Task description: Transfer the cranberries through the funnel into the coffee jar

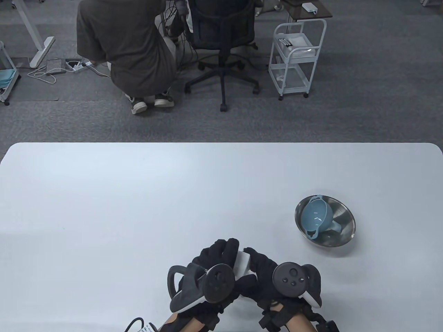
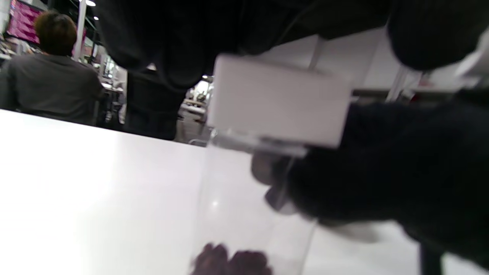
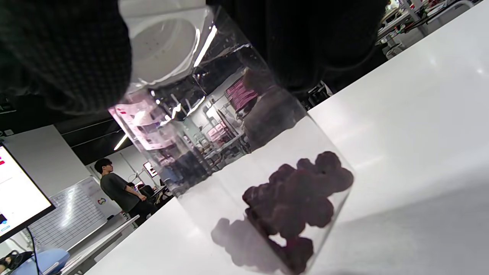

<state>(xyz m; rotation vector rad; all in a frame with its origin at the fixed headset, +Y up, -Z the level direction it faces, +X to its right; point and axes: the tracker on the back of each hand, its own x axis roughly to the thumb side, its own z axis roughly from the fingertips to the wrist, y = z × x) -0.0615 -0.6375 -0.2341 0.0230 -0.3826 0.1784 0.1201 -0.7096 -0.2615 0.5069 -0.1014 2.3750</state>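
Both your gloved hands meet at the near edge of the white table (image 1: 138, 207), a little right of centre. Between them stands a clear coffee jar (image 3: 244, 160) with a white lid (image 1: 243, 261) on top. Your left hand (image 1: 214, 273) wraps its fingers over the lid from the left. Your right hand (image 1: 277, 276) closes around the jar from the right. Dark red cranberries (image 3: 298, 202) lie heaped at the bottom of the jar. Farther off to the right, well apart from your hands, a steel bowl (image 1: 341, 233) holds the blue funnel (image 1: 316, 218), lying tipped on its side.
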